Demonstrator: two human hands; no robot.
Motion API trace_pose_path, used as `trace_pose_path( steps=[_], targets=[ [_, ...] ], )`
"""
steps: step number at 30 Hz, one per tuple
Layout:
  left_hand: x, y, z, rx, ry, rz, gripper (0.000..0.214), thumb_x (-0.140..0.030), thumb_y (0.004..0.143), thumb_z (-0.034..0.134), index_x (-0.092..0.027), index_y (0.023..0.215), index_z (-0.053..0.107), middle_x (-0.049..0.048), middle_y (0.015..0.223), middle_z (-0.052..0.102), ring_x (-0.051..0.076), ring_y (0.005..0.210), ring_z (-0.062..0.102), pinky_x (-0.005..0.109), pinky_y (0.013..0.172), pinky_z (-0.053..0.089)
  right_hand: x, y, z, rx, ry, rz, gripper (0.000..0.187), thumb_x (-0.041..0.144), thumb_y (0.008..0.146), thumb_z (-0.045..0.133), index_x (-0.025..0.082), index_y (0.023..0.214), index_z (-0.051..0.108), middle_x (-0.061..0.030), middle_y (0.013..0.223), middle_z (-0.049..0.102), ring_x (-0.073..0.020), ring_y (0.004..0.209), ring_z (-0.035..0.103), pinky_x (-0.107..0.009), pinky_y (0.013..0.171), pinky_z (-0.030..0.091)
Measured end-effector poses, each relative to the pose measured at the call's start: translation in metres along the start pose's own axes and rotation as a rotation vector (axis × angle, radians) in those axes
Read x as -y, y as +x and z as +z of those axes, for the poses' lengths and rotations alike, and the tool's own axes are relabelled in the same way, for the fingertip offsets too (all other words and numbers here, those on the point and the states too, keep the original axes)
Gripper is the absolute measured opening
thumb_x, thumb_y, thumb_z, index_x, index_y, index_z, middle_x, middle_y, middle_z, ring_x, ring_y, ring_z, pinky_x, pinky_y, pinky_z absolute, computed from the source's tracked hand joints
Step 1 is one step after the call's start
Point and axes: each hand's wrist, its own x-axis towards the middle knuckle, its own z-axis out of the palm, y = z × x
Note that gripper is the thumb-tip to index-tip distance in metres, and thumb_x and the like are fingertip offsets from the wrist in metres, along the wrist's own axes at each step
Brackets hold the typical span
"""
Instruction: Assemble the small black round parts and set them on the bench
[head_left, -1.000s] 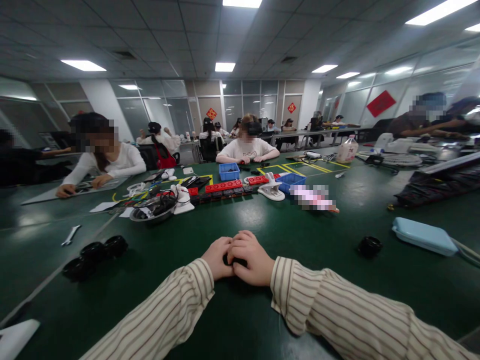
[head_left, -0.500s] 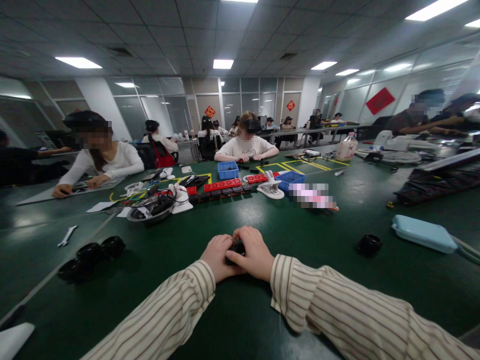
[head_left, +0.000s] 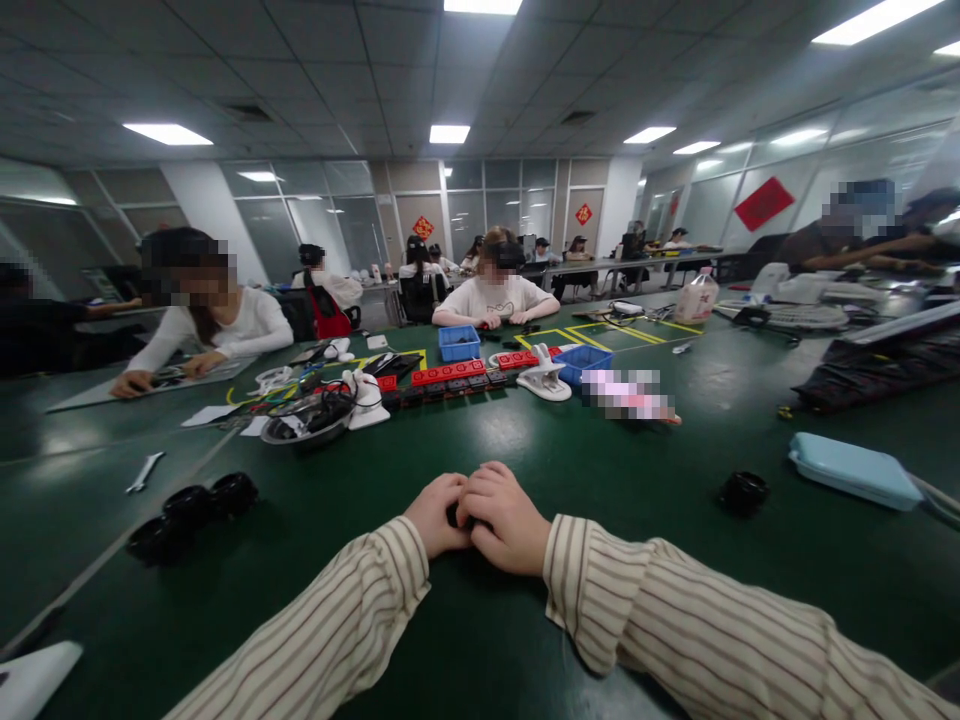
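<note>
Green table: left hand and right hand curl closed around a black part, mostly hidden between them, low over the table. Risk: the pinched part could slip and roll away.

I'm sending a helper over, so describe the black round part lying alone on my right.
On the green table, find the pale blue case at right. The black round part lies just left of it, alone; three similar ones cluster far left.

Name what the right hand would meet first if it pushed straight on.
Probably the small black part that both hands grip, then the left hand pressed against it: the right hand points leftward at them. Fingers hide the contact.
</note>
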Motion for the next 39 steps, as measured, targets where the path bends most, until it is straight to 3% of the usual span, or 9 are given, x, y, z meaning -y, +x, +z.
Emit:
trace_pose_path(
  steps=[5, 10, 13, 17, 22, 28, 32, 35, 39],
  targets=[
    [-0.006, 0.0, 0.0, 0.025, 0.039, -0.001, 0.034, -0.019, 0.055, 0.071, -0.016, 0.087, 0.063, 0.0053, 0.094, 0.06, 0.023, 0.093, 0.054, 0.037, 0.089, 0.042, 0.003, -0.002, -0.003, -0.069, 0.018, -0.017, 0.017, 0.014, 0.067, 0.042, 0.019, 0.079, 0.054, -0.0018, 0.078, 0.06, -0.0172, 0.085, 0.051, -0.041, 0.098, 0.023],
    [-0.014, 0.0, -0.004, 0.022, 0.089, -0.075, 0.062, -0.041, 0.053, 0.075, -0.018, 0.106, 0.053, 0.0069, 0.102, 0.058, 0.027, 0.094, 0.053, 0.042, 0.086, 0.042, -0.006, -0.001, -0.001, -0.148, 0.004, 0.2, 0.016, 0.028, 0.076, 0.051, 0.017, 0.088, 0.051, -0.0047, 0.087, 0.055, -0.0191, 0.086, 0.047, -0.038, 0.086, 0.033],
    [-0.019, -0.001, -0.004, -0.024, 0.172, -0.127, 0.058, -0.047, 0.052, 0.075, -0.016, 0.096, 0.055, 0.0068, 0.094, 0.059, 0.027, 0.089, 0.054, 0.043, 0.084, 0.043, -0.013, -0.001, 0.002, -0.143, -0.001, 0.333, 0.02, 0.034, 0.079, 0.052, 0.016, 0.088, 0.051, -0.004, 0.085, 0.054, -0.0184, 0.082, 0.046, -0.035, 0.078, 0.036],
    [-0.021, -0.001, -0.002, -0.038, 0.229, -0.119, 0.04, -0.044, 0.059, 0.071, -0.016, 0.084, 0.057, 0.0052, 0.086, 0.059, 0.025, 0.085, 0.054, 0.041, 0.082, 0.043, -0.016, 0.0, 0.004, -0.122, -0.019, 0.384, 0.023, 0.038, 0.078, 0.056, 0.017, 0.083, 0.05, -0.0018, 0.08, 0.051, -0.017, 0.079, 0.046, -0.032, 0.074, 0.035],
    [-0.014, -0.001, -0.003, -0.027, 0.129, -0.073, 0.037, -0.03, 0.06, 0.069, -0.015, 0.093, 0.06, 0.0056, 0.091, 0.058, 0.023, 0.089, 0.054, 0.037, 0.084, 0.043, -0.011, 0.002, 0.002, -0.073, -0.005, 0.353, 0.011, 0.024, 0.075, 0.058, 0.016, 0.078, 0.052, -0.0023, 0.08, 0.053, -0.0166, 0.08, 0.046, -0.031, 0.075, 0.035],
    [-0.007, -0.001, -0.004, -0.003, 0.023, -0.039, 0.02, -0.017, 0.054, 0.069, -0.016, 0.073, 0.062, 0.0044, 0.093, 0.059, 0.022, 0.09, 0.054, 0.034, 0.086, 0.042, -0.005, 0.001, 0.0, -0.033, 0.013, 0.096, 0.014, 0.008, 0.063, 0.046, 0.018, 0.07, 0.054, -0.0018, 0.077, 0.058, -0.0169, 0.081, 0.05, -0.036, 0.086, 0.034],
    [-0.005, -0.001, -0.002, 0.015, 0.019, -0.041, 0.026, -0.017, 0.053, 0.07, -0.018, 0.078, 0.064, 0.0041, 0.096, 0.059, 0.023, 0.094, 0.053, 0.035, 0.089, 0.042, -0.002, -0.002, -0.001, 0.023, 0.022, -0.013, 0.015, 0.009, 0.065, 0.042, 0.02, 0.065, 0.052, 0.0004, 0.075, 0.059, -0.016, 0.083, 0.053, -0.039, 0.1, 0.024],
    [-0.005, -0.001, -0.001, 0.015, 0.035, -0.018, 0.031, -0.016, 0.053, 0.07, -0.016, 0.084, 0.064, 0.0054, 0.097, 0.06, 0.024, 0.095, 0.054, 0.037, 0.089, 0.042, 0.0, -0.002, -0.001, -0.021, 0.024, -0.013, 0.018, 0.009, 0.068, 0.041, 0.02, 0.074, 0.054, 0.0, 0.078, 0.06, -0.0155, 0.084, 0.054, -0.04, 0.102, 0.022],
    [-0.009, -0.001, -0.003, 0.013, 0.061, -0.039, 0.05, -0.02, 0.055, 0.069, -0.017, 0.103, 0.056, 0.0073, 0.103, 0.059, 0.026, 0.098, 0.053, 0.041, 0.09, 0.041, -0.002, -0.001, -0.001, -0.135, 0.007, 0.134, 0.015, 0.017, 0.075, 0.047, 0.018, 0.089, 0.052, -0.0043, 0.088, 0.058, -0.0183, 0.087, 0.05, -0.039, 0.093, 0.031]
  ],
)
